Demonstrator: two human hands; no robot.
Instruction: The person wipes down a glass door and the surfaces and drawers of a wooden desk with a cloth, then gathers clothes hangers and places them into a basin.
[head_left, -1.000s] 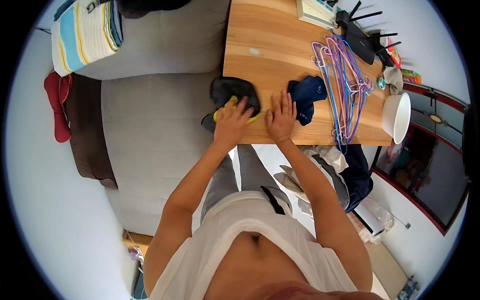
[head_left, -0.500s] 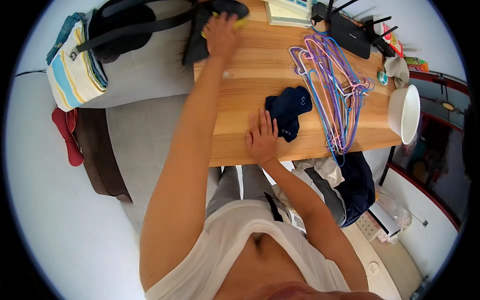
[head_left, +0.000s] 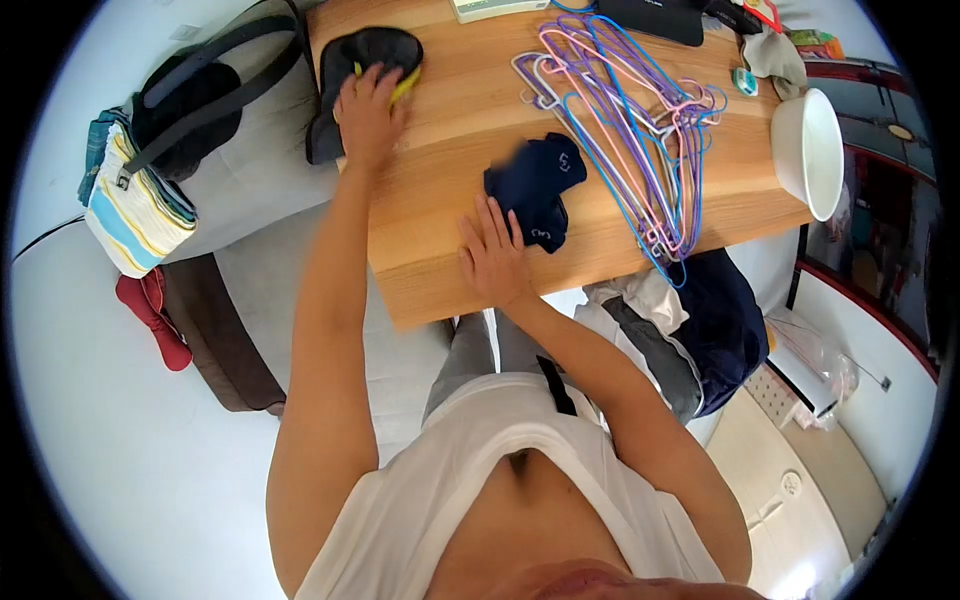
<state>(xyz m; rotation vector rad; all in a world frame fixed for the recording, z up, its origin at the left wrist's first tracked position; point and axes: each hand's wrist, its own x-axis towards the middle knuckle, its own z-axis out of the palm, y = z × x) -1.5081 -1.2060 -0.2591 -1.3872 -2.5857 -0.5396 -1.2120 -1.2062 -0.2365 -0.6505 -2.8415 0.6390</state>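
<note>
The left hand (head_left: pixel 372 112) and the right hand (head_left: pixel 495 255) are placed well apart. The navy cloth (head_left: pixel 540 195) is laid near the front edge of the wooden worktop (head_left: pixel 440 125). Farther back and to the left of this navy cloth, the black item (head_left: pixel 352 52) is partly covered by the left hand, with a yellow piece (head_left: pixel 404 85) seen beside; whether anything is gripped cannot be told. Just left of the navy cloth and nearer, the right hand is rested flat, its edge touched. To its right, coloured hangers (head_left: pixel 668 133) are heaped.
</note>
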